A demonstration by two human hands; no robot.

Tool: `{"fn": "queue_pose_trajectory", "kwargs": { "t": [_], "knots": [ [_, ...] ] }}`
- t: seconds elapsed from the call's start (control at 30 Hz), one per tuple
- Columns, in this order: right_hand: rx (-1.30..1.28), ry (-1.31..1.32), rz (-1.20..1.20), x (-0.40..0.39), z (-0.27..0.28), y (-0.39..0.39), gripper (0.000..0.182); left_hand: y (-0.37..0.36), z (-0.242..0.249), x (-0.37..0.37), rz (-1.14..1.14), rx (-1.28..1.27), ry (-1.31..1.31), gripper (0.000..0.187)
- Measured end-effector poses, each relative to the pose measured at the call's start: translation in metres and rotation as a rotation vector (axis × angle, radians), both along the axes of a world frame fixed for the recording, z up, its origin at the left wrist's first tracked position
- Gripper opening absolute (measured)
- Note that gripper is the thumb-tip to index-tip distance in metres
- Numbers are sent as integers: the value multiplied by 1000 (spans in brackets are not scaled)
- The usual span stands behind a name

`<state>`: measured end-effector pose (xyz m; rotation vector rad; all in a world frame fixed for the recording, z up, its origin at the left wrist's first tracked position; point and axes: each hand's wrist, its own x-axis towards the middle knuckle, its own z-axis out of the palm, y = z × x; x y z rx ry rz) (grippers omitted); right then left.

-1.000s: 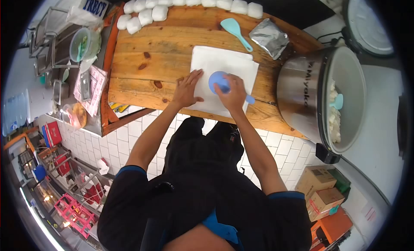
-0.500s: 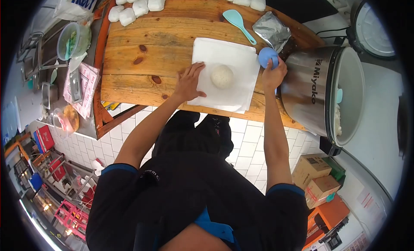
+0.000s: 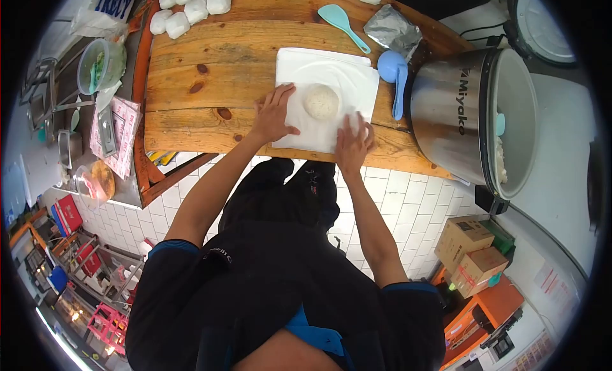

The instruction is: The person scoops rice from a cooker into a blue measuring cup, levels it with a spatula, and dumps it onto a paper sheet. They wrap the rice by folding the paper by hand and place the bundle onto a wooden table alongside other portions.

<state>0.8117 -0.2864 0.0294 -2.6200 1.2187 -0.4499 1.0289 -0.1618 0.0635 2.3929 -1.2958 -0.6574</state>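
A round mound of rice [image 3: 321, 102] sits in the middle of a stack of white paper sheets [image 3: 299, 61] on the wooden table. My left hand [image 3: 274, 113] rests at the left edge of the paper, thumb and fingers apart. At the lower right of the sheets is my right hand [image 3: 352, 141], a little blurred, its fingers spread over the paper and holding nothing that I can see. A blue scoop [image 3: 393, 68] lies on the table just right of the paper, its handle pointing toward me.
A turquoise rice paddle [image 3: 344, 26] and crumpled foil [image 3: 393, 33] lie at the back. White wrapped parcels [image 3: 196, 10] line the far edge. On the right stands a large Miyako rice cooker [image 3: 449, 109]. A side counter at left holds a plastic tub [image 3: 108, 65] and printed paper [image 3: 124, 132].
My right hand has let go of the blue scoop, leaving it on the table, and moved left and nearer onto the paper. My left hand stays at the paper's left edge.
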Motion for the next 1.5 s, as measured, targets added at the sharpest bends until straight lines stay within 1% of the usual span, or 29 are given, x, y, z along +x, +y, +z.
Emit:
{"fn": "queue_pose_trajectory", "kwargs": {
  "t": [0.03,0.1,0.17,0.3,0.37,0.4,0.47,0.5,0.57,0.6,0.63,0.7,0.73,0.77,0.83,0.87,0.93,1.0,1.03,1.07,1.1,1.17,1.2,1.23,1.3,1.33,1.4,1.43,1.5],
  "knots": [
    [-65,25,166,0,3,-4,38,-1,-1,2,-1,-14,-21,116],
    [-59,-25,133,3,8,-7,33,-1,-3,3,-5,-34,-30,116],
    [-60,-168,-106,10,6,-8,29,1,-4,2,-7,-49,-37,116],
    [-110,-138,58,14,13,-5,28,9,-2,-9,-21,-119,-74,101],
    [480,-277,-102,20,22,-4,30,19,-3,-24,-45,-133,-128,94],
    [483,-276,-103,19,29,-5,30,26,-4,-35,-156,-166,-102,87],
    [1050,-626,-204,17,54,-7,37,33,-2,-49,-287,-203,-82,76],
    [1053,-622,-206,7,46,-11,37,36,-2,-51,-286,-201,-78,76],
    [1516,-1032,-39,-21,22,-33,55,41,-5,-50,-220,-257,-72,74],
    [1468,-959,-2,-30,20,-40,64,44,-13,-46,-217,-257,-71,74],
    [1471,-955,-1,-33,22,-44,64,48,-26,-38,-167,-246,-53,69],
    [1133,-576,226,-35,34,-49,76,55,-31,-27,-119,-231,-31,65],
    [846,-374,300,-29,46,-48,77,55,-26,-21,-103,-273,13,53],
    [846,-373,300,-33,41,-50,77,57,-23,-16,-86,-315,57,45],
    [556,-101,456,-42,27,-60,70,63,-45,-2,-133,-351,150,41],
    [555,-108,456,-46,26,-63,70,65,-47,5,-181,-386,241,37],
    [510,-119,448,-59,28,-64,55,82,-36,5,-163,-352,260,30],
    [490,-186,469,-57,41,-62,53,86,-27,4,-142,-323,276,25],
    [475,-250,483,-54,47,-61,50,86,-26,5,-45,-369,361,27],
    [456,-382,493,-43,47,-63,38,85,-22,3,54,-409,452,28],
    [464,-378,489,-32,42,-66,38,80,-20,0,56,-401,458,28],
    [818,-518,394,-13,41,-73,25,50,-6,-1,183,-340,731,36],
    [817,-436,350,-11,47,-74,17,49,-1,-5,84,-477,706,46],
    [811,-437,355,-15,50,-77,17,51,1,-10,83,-484,702,46],
    [910,-240,285,-35,49,-81,21,61,2,-18,137,-442,873,56],
    [915,-236,285,-48,44,-81,21,61,-6,-18,89,-460,731,54],
    [680,-53,570,-71,31,-83,29,66,-27,-5,-13,-421,660,50],
    [680,-45,573,-76,36,-81,29,69,-34,-3,-114,-378,589,47],
    [407,118,623,-77,56,-72,33,70,-20,-2,-120,-413,606,42]
  ]
}}
